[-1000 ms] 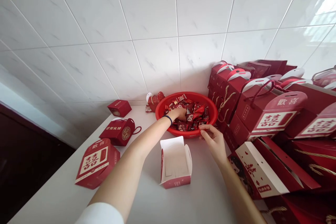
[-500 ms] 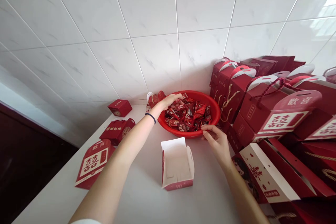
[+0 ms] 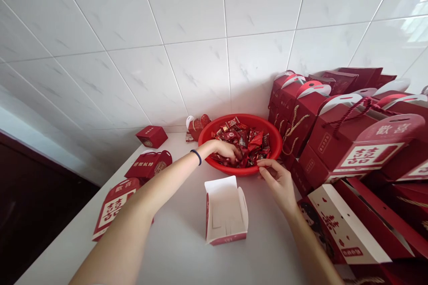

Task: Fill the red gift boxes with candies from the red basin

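Observation:
A round red basin (image 3: 271, 136) full of red-wrapped candies (image 3: 249, 140) stands on the white table against the tiled wall. My left hand (image 3: 227, 150) reaches into its near side, fingers curled down among the candies; what they hold is hidden. My right hand (image 3: 277, 179) rests at the basin's front rim, thumb and fingers pinched on the rim's edge. Between my arms stands a small open box (image 3: 226, 211), white inside, red outside, flaps up.
Stacks of red gift boxes with rope handles (image 3: 337, 138) crowd the right side. A flat white-and-red carton (image 3: 337, 227) lies near my right forearm. Three red boxes (image 3: 147, 165) lie at left near the table edge; a small red item (image 3: 197, 125) sits behind the basin.
My left hand moved from the basin's far left rim down into the candies at the near side. My right hand stayed at the front rim.

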A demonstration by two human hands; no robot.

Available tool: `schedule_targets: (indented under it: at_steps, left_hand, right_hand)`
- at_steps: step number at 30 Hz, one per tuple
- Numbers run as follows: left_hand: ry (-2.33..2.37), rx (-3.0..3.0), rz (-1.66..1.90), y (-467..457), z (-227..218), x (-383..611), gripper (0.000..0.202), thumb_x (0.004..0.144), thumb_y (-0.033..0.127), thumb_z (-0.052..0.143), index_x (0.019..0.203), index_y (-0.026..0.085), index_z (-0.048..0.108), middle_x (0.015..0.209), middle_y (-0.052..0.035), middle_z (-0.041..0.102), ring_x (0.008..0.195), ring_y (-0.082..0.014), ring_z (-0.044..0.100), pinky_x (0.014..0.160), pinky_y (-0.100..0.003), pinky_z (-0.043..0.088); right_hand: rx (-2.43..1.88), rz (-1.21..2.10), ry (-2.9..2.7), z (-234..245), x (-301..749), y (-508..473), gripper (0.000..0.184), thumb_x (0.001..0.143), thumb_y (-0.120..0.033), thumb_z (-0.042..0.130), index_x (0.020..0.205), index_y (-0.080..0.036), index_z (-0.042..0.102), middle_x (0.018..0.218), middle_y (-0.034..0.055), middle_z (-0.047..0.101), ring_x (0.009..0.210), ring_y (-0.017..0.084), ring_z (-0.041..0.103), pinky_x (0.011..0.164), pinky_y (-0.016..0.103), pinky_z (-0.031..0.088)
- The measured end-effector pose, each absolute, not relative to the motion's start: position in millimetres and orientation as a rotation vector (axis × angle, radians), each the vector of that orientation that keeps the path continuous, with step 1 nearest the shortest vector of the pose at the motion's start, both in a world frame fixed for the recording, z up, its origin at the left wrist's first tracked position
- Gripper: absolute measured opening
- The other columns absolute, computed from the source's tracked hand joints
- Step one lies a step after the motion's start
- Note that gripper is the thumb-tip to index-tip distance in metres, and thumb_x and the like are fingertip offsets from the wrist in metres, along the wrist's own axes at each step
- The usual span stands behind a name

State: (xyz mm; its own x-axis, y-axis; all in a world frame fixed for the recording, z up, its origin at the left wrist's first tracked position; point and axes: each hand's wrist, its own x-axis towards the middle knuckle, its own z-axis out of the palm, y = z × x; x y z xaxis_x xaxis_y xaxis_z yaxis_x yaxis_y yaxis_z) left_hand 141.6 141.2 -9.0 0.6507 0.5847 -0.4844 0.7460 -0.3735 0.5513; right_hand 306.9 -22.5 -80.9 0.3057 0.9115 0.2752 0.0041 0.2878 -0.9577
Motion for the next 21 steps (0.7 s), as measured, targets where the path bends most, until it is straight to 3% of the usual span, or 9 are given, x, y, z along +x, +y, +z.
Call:
schedule_targets:
  at_steps: [3, 5, 9, 13, 16, 21]
  left_hand:
    - [1.075, 2.058, -0.142, 151.7, -12.9, 143.9, 0.047, 0.069, 0.013, 0.062, 0.112, 0.024, 0.076, 0.108, -0.0032, 0.077, 0.070, -0.0137, 0.067, 0.062, -0.020, 0.050]
    - [1.095, 2.044, -0.053, 157.9, -10.9, 141.6, 0.043, 0.075, 0.015, 0.059, 0.115, 0.022, 0.073, 0.113, -0.0048, 0.075, 0.076, -0.0134, 0.068, 0.067, -0.020, 0.051]
    - [1.109, 2.056, 0.057, 161.0, -3.8, 133.4, 0.030, 0.078, 0.016, 0.058, 0.103, 0.020, 0.073, 0.101, -0.0028, 0.075, 0.080, -0.0130, 0.066, 0.069, -0.018, 0.050]
    - [1.108, 2.095, -0.021, 155.3, 3.1, 124.9, 0.010, 0.077, 0.026, 0.066, 0.080, 0.020, 0.072, 0.071, 0.0016, 0.068, 0.061, -0.0115, 0.058, 0.055, -0.020, 0.043]
    - [1.080, 2.114, -0.215, 146.2, 3.2, 124.3, 0.015, 0.070, 0.032, 0.075, 0.064, 0.019, 0.071, 0.054, 0.0019, 0.060, 0.052, -0.0122, 0.051, 0.050, -0.023, 0.039]
    - [1.035, 2.179, -0.433, 122.3, -12.2, 140.6, 0.006, 0.068, 0.018, 0.073, 0.062, 0.021, 0.073, 0.063, 0.0006, 0.069, 0.063, -0.0170, 0.060, 0.061, -0.025, 0.046]
  right_hand:
    - [-1.109, 0.791, -1.088, -81.4, 308.2, -22.3, 0.028, 0.078, -0.045, 0.071, 0.085, -0.018, 0.072, 0.097, 0.0102, 0.070, 0.076, 0.019, 0.064, 0.063, 0.030, 0.057]
    - [-1.113, 0.789, -1.092, -82.1, 309.2, -21.9, 0.028, 0.079, -0.045, 0.071, 0.086, -0.018, 0.072, 0.098, 0.0103, 0.071, 0.077, 0.019, 0.064, 0.063, 0.030, 0.057]
    - [-1.140, 0.764, -1.113, -83.4, 309.1, -22.5, 0.026, 0.079, -0.043, 0.069, 0.086, -0.018, 0.072, 0.097, 0.0099, 0.071, 0.076, 0.019, 0.064, 0.061, 0.029, 0.053]
    - [-1.210, 0.659, -1.104, -74.6, 304.4, -26.5, 0.024, 0.080, -0.041, 0.066, 0.087, -0.018, 0.072, 0.080, 0.0065, 0.070, 0.066, 0.016, 0.059, 0.056, 0.026, 0.045]
    - [-1.205, 0.559, -1.074, -55.9, 298.7, -23.9, 0.022, 0.082, -0.038, 0.064, 0.085, -0.018, 0.071, 0.070, 0.0031, 0.065, 0.058, 0.013, 0.051, 0.054, 0.025, 0.041]
    - [-1.098, 0.644, -1.159, -23.2, 287.9, 12.2, 0.019, 0.078, -0.035, 0.064, 0.083, -0.018, 0.069, 0.077, 0.0039, 0.068, 0.061, 0.013, 0.056, 0.055, 0.025, 0.044]
